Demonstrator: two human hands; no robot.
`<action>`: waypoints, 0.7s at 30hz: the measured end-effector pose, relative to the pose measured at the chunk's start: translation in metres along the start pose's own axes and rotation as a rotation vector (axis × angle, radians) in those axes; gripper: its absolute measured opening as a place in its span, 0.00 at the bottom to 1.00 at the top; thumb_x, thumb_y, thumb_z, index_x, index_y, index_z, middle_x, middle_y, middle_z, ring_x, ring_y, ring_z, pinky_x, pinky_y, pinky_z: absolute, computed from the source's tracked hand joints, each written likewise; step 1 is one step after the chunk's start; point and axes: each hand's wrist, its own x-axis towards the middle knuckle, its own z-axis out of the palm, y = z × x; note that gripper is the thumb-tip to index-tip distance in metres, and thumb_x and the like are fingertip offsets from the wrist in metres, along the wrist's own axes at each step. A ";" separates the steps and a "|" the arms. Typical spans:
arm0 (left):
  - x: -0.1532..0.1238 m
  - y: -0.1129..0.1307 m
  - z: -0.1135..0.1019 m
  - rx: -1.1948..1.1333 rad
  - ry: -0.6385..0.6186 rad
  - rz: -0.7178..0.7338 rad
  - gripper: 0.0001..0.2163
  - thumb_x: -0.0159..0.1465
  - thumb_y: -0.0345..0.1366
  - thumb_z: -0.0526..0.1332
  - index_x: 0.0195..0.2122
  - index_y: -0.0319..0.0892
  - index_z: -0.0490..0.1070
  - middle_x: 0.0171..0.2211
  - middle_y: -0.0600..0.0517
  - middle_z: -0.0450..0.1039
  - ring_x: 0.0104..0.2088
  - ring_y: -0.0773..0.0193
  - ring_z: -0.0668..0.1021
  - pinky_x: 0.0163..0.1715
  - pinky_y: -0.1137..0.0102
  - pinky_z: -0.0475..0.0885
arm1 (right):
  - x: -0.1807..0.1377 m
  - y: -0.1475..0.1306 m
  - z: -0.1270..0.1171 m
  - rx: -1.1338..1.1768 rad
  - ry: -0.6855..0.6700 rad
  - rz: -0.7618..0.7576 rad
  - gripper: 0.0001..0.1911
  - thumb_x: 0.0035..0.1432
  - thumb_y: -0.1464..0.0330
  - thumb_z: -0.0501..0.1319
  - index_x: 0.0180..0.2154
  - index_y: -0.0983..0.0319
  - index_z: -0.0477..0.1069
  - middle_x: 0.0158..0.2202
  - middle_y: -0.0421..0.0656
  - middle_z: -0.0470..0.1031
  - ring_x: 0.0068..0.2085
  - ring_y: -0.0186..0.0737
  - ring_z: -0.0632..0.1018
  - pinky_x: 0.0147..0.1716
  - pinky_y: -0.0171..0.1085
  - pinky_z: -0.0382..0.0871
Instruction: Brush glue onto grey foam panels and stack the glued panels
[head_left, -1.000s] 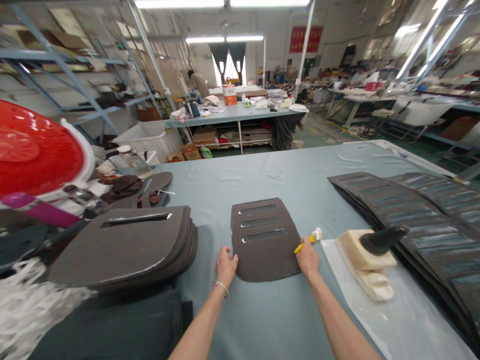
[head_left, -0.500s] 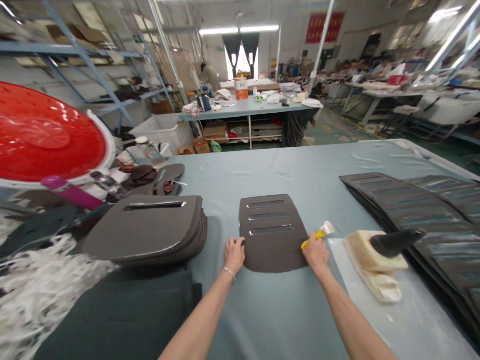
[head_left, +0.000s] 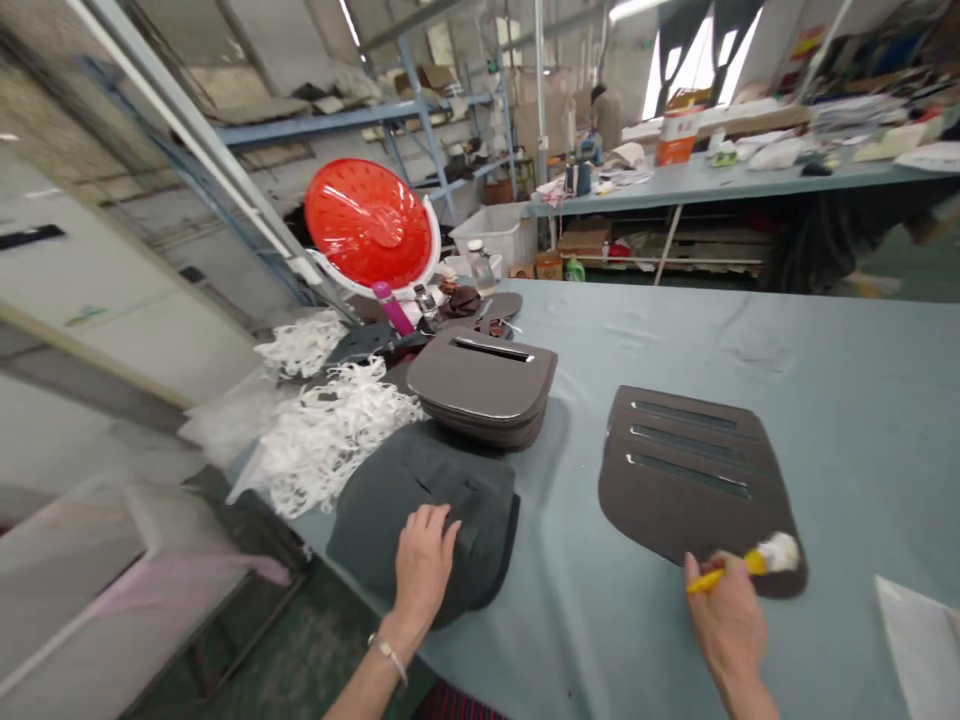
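My right hand (head_left: pixel 729 618) grips the brush (head_left: pixel 752 563) by its yellow handle, likely keeping fingers off its white tip, beside the 3-slot panel (head_left: pixel 686 512) flat on the table (head_left: pixel 574 560), while my left hand (head_left: pixel 424 560) rests, loosely spread, on dark pieces (head_left: pixel 382 500).

Blue-grey counter (head_left: pixel 862 400) with a faintly wrinkled surface, spread out beneath both hands. Under the left hand (head_left: pixel 426 560) lies a pile of dark sheets (head_left: pixel 480 500). Just beyond that hand's pile sits a stack of brown panels (head_left: pixel 480 385), the top one showing a single slot. Left of the left hand is a tangled heap of white strips (head_left: pixel 330 440). Ahead of the right hand (head_left: pixel 727 615), a brown three-slot panel (head_left: pixel 686 515) lies flat; to that hand's right is a whitish sheet (head_left: pixel 919 640), partly out of view.
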 end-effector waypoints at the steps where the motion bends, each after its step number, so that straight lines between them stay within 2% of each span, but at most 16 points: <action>1: 0.002 -0.004 0.000 -0.065 -0.023 0.015 0.12 0.63 0.41 0.52 0.44 0.45 0.69 0.41 0.46 0.70 0.43 0.56 0.72 0.45 0.63 0.67 | -0.013 -0.027 0.003 0.113 -0.062 -0.052 0.16 0.56 0.54 0.53 0.36 0.60 0.61 0.29 0.45 0.69 0.29 0.44 0.72 0.26 0.37 0.60; 3: 0.008 -0.001 0.000 -0.201 -0.050 0.009 0.10 0.63 0.40 0.53 0.40 0.45 0.70 0.38 0.48 0.71 0.41 0.59 0.73 0.44 0.66 0.68 | -0.040 -0.084 0.007 0.399 -0.264 -0.155 0.17 0.55 0.52 0.53 0.35 0.59 0.59 0.29 0.42 0.70 0.27 0.41 0.72 0.28 0.37 0.63; 6: 0.011 0.017 0.000 -0.384 -0.095 -0.037 0.11 0.62 0.42 0.54 0.39 0.44 0.70 0.38 0.49 0.72 0.40 0.60 0.75 0.43 0.67 0.69 | -0.072 -0.161 0.007 0.813 -0.533 -0.218 0.19 0.53 0.53 0.57 0.39 0.58 0.58 0.37 0.43 0.72 0.34 0.39 0.75 0.35 0.37 0.67; 9: 0.006 0.030 -0.004 -0.581 -0.175 -0.068 0.13 0.62 0.44 0.54 0.43 0.44 0.70 0.39 0.48 0.73 0.40 0.62 0.76 0.42 0.68 0.70 | -0.094 -0.208 0.007 1.047 -0.622 -0.179 0.17 0.52 0.56 0.58 0.37 0.58 0.56 0.35 0.41 0.71 0.35 0.38 0.74 0.36 0.36 0.67; 11: 0.006 0.027 -0.007 -0.691 -0.215 -0.071 0.17 0.62 0.44 0.53 0.49 0.44 0.66 0.40 0.48 0.74 0.39 0.64 0.76 0.42 0.69 0.70 | -0.102 -0.220 0.011 1.073 -0.583 -0.157 0.13 0.52 0.61 0.57 0.34 0.58 0.55 0.29 0.37 0.67 0.30 0.36 0.72 0.32 0.34 0.66; 13: 0.010 0.012 -0.011 -0.638 -0.119 -0.097 0.18 0.63 0.44 0.52 0.51 0.44 0.64 0.43 0.48 0.73 0.43 0.63 0.75 0.45 0.67 0.69 | -0.107 -0.221 0.015 1.037 -0.529 -0.144 0.09 0.51 0.65 0.55 0.33 0.58 0.55 0.26 0.35 0.63 0.26 0.34 0.69 0.29 0.33 0.64; 15: 0.018 -0.011 -0.015 -0.384 0.070 -0.188 0.19 0.62 0.45 0.54 0.51 0.42 0.64 0.48 0.44 0.70 0.49 0.57 0.71 0.50 0.61 0.65 | -0.109 -0.217 0.019 0.985 -0.499 -0.125 0.07 0.52 0.66 0.53 0.34 0.58 0.55 0.25 0.35 0.62 0.25 0.34 0.67 0.28 0.32 0.62; 17: 0.028 -0.035 -0.015 -0.091 0.187 -0.312 0.24 0.58 0.48 0.57 0.52 0.39 0.63 0.52 0.40 0.65 0.53 0.49 0.66 0.51 0.53 0.62 | -0.109 -0.212 0.021 0.938 -0.497 -0.101 0.08 0.53 0.64 0.53 0.35 0.58 0.55 0.26 0.35 0.63 0.25 0.34 0.68 0.29 0.33 0.62; 19: 0.037 -0.054 -0.013 0.088 0.186 -0.380 0.29 0.57 0.51 0.57 0.54 0.38 0.61 0.53 0.38 0.62 0.53 0.44 0.65 0.48 0.50 0.62 | -0.110 -0.211 0.022 0.916 -0.521 -0.087 0.12 0.53 0.61 0.55 0.36 0.58 0.54 0.28 0.36 0.65 0.26 0.35 0.69 0.30 0.34 0.63; 21: 0.044 -0.066 -0.008 0.159 0.165 -0.372 0.28 0.58 0.52 0.56 0.54 0.38 0.61 0.52 0.38 0.62 0.51 0.46 0.65 0.46 0.52 0.62 | -0.112 -0.214 0.025 0.910 -0.550 -0.092 0.16 0.52 0.57 0.57 0.36 0.58 0.54 0.30 0.38 0.67 0.27 0.36 0.70 0.31 0.35 0.64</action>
